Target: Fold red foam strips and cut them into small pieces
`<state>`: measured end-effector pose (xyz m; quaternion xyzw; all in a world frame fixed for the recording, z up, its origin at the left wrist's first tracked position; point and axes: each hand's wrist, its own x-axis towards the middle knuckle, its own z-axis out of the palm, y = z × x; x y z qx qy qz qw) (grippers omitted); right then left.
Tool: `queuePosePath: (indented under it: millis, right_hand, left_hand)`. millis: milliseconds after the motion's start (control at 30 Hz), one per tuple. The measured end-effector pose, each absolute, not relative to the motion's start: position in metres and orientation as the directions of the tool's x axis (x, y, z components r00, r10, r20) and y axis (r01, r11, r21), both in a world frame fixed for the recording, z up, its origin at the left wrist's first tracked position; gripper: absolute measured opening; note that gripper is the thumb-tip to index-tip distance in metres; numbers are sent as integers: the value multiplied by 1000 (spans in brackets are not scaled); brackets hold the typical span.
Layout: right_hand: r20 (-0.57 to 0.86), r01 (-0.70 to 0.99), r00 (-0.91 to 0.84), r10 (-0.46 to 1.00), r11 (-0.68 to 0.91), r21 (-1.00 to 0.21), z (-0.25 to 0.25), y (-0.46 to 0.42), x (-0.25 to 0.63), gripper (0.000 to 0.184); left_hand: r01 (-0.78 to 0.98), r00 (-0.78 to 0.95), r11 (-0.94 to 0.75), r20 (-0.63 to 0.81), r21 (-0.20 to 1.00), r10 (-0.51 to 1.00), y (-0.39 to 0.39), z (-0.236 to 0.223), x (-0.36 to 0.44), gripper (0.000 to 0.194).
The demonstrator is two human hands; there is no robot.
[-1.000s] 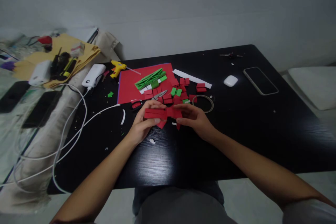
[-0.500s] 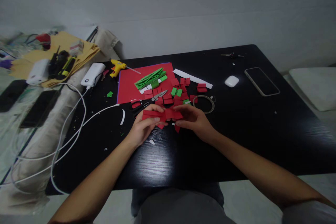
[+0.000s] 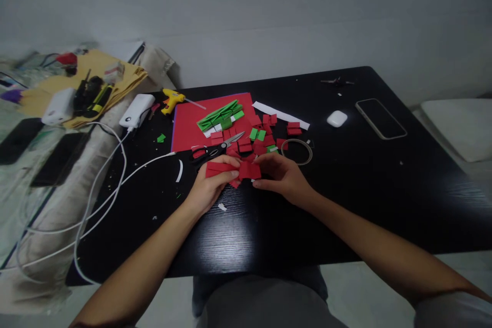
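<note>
My left hand (image 3: 210,184) is closed on folded red paper (image 3: 220,168), thumb on top and fingers behind. At the paper's right end, a red flap (image 3: 249,170) lies between my two hands, and my right hand (image 3: 282,177) pinches its right edge with thumb and fingers. Just beyond my left hand lie black-handled scissors (image 3: 221,148), blades pointing right. Small folded red pieces (image 3: 245,145) and green pieces (image 3: 257,134) are scattered beyond my hands. Behind them a pleated green paper strip (image 3: 221,115) rests on red sheets (image 3: 188,123).
A yellow glue gun (image 3: 171,100) and a white power bank (image 3: 136,110) with a cable lie at the left. A tape ring (image 3: 310,152) is beside my right hand. Further right are a white earbud case (image 3: 337,119) and a phone (image 3: 380,119). A white paper strip (image 3: 280,115) lies behind.
My right hand has shifted slightly left, and the red flap between my hands has turned to show a broader face. My left hand stays nearly in place, still holding the folded paper.
</note>
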<state>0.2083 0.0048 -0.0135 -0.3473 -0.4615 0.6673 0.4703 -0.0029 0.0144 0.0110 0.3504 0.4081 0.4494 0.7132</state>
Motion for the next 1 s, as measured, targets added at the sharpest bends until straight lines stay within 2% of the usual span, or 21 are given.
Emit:
queuePosePath:
  millis: [367, 733, 867, 1000]
  right_hand:
    - [-59, -269, -331, 942, -154, -951, -15, 2, 206, 47]
    - [-47, -235, -272, 961, -114, -965, -16, 1, 206, 33]
    - [-18, -194, -259, 966, -71, -978, -15, 2, 209, 23]
    - [-38, -174, -294, 955, -92, -980, -13, 4, 213, 21]
  left_hand:
    - [-239, 315, 284, -202, 929, 927, 12, 8, -5, 21]
    - [-345, 376, 266, -126, 900, 918, 10, 14, -6, 34]
    - [-346, 387, 258, -114, 902, 915, 10, 17, -6, 37]
    - [-295, 409, 266, -130, 918, 903, 9, 13, -7, 34]
